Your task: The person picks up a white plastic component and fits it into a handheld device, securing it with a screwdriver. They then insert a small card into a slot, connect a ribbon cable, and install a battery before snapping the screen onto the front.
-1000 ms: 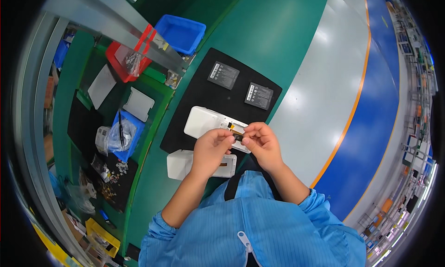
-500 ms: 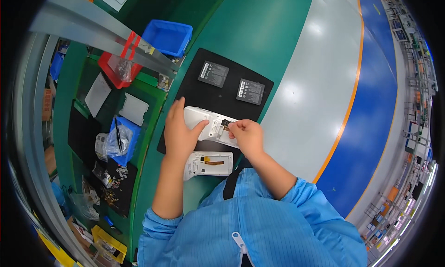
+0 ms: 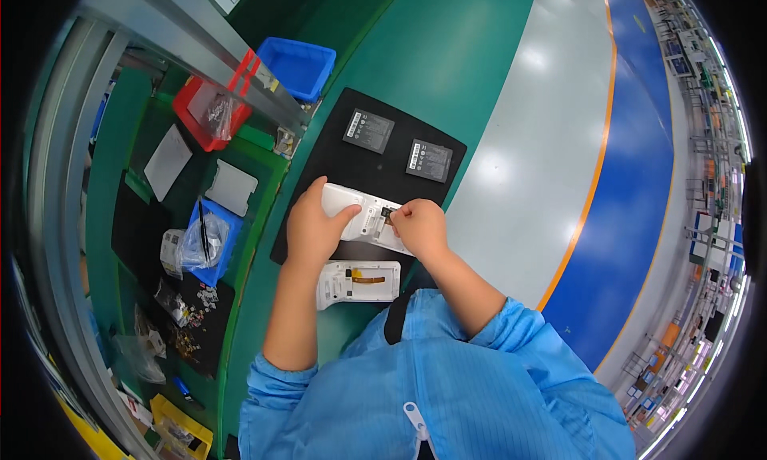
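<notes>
A white plastic device housing (image 3: 374,220) lies slanted on the black mat (image 3: 383,175), its inner side facing up. My left hand (image 3: 310,230) grips its left end, thumb laid across the top. Over the right half, my right hand (image 3: 423,230) is closed in a pinch at a small dark part by the recess; my fingers hide what they hold, if anything. Nearer to me sits a second white housing (image 3: 329,286) with a brown flex cable (image 3: 368,281) in its recess. Two dark flat batteries (image 3: 368,131) (image 3: 429,160) rest at the mat's far end.
A metal post (image 3: 264,92) slants across the left side. Beyond it are a blue bin (image 3: 297,67), a red bin (image 3: 192,108), a blue tray with clear plastic bags (image 3: 204,248), scattered small parts (image 3: 188,340) and a yellow bin (image 3: 182,428). A grey walkway (image 3: 551,140) runs along the right.
My right hand has shifted slightly left over the housing, its fingers more tightly curled. My left hand keeps its hold. The whole view has shifted a little.
</notes>
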A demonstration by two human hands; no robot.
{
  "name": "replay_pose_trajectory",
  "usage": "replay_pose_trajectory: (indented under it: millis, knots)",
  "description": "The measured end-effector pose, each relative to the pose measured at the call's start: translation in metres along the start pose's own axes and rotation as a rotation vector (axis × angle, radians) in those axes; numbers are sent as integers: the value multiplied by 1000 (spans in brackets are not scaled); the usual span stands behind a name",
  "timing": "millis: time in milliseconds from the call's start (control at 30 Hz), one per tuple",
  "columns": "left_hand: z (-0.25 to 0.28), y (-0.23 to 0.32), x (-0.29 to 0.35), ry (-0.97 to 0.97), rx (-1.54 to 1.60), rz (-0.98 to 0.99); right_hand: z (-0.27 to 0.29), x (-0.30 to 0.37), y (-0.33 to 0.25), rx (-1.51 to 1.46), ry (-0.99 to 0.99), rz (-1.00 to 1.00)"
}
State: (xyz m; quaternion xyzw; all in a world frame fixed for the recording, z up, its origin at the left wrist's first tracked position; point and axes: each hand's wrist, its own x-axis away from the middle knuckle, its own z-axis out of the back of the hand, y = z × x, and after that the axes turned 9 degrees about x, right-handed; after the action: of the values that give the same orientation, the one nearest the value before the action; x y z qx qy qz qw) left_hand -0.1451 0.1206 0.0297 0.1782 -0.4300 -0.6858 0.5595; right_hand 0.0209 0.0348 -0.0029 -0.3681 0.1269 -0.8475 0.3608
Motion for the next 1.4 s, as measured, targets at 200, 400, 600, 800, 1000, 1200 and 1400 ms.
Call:
replay_pose_trajectory:
  millis: [200,400,600,800,1000,1200,1400]
  knots:
    - [-2,-3,0,17,9,-8,-2,-1,-10,234,84,4]
    - [-2,-2,2,18,3,-10,-25,0,-10,32,132,-106]
    - [0,-1,2,0,-6,-1,-15,3,-4,-95,84,40]
    - [-1,-8,2,4,-16,-38,7,13,-31,-508,-246,-178]
    - [-3,-4,3,-12,-37,-43,27,5,-19,-613,-442,-187]
    - [8,-14,30,198,-151,-66,36,50,-17,-496,-572,-251]
    - [46,-50,132,204,-2,438,-11,72,5,-559,-924,-225]
